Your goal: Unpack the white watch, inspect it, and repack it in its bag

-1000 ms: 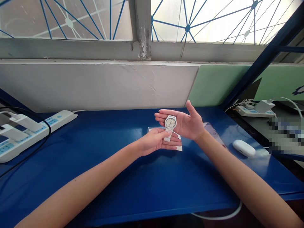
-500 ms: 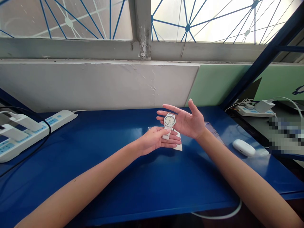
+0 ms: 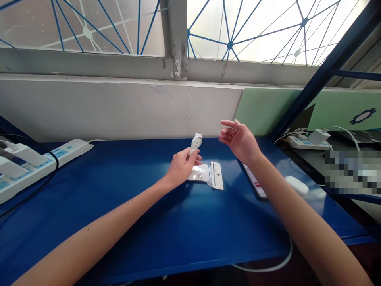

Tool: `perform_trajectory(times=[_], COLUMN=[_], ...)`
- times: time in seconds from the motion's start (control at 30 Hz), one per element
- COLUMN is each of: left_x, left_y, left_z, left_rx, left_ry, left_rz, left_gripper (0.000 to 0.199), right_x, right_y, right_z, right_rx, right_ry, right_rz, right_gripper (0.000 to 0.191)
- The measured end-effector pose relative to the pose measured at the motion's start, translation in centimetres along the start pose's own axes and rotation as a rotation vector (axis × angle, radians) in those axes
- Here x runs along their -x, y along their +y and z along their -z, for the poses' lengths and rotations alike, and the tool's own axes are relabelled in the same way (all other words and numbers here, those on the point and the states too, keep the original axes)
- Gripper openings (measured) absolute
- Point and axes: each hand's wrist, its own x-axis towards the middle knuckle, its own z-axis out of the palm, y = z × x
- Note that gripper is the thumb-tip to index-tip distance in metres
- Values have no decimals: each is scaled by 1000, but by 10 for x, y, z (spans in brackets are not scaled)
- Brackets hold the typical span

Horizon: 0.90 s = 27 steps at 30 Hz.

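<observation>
A white wristwatch point(image 3: 196, 142) with a round dial stands up from my left hand point(image 3: 181, 166), which pinches its strap between thumb and fingers above the blue desk. The dial is turned partly sideways, and the lower strap is hidden in the grip. My right hand point(image 3: 240, 140) hangs in the air to the right of the watch, apart from it, with its fingers loosely bent and nothing in them. Behind and below my left hand lies a clear plastic packet point(image 3: 200, 173) with a white card top point(image 3: 217, 175).
A phone point(image 3: 254, 182) lies partly under my right forearm, beside a white earbud case point(image 3: 297, 186). White power strips with plugged-in chargers stand at the left point(image 3: 64, 153) and far right point(image 3: 309, 142). A blue metal post point(image 3: 315, 79) slants up on the right.
My left hand has moved left with the watch and tilted its dial sideways. My right hand has drawn away from the watch to the right and bent its fingers, uncovering the packet and phone.
</observation>
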Motion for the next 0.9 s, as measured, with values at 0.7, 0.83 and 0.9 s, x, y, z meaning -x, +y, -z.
perform_trajectory(times=[0.7,0.83,0.9], left_x=[9,9,8], left_y=[-21,-21,-20], left_z=[1,2,3], left_rx=[-940,-1034,-1083], left_ry=[-106,-88,-89], left_rz=[-588,-548,-537], left_gripper=[41,41,41], right_x=[54,55,55], right_y=[32,29,32], right_z=[-16,-11,-6], right_rx=[676,807,923], right_ry=[-94,-221,-313], right_rz=[137,268,374], right_gripper=[29,30,29])
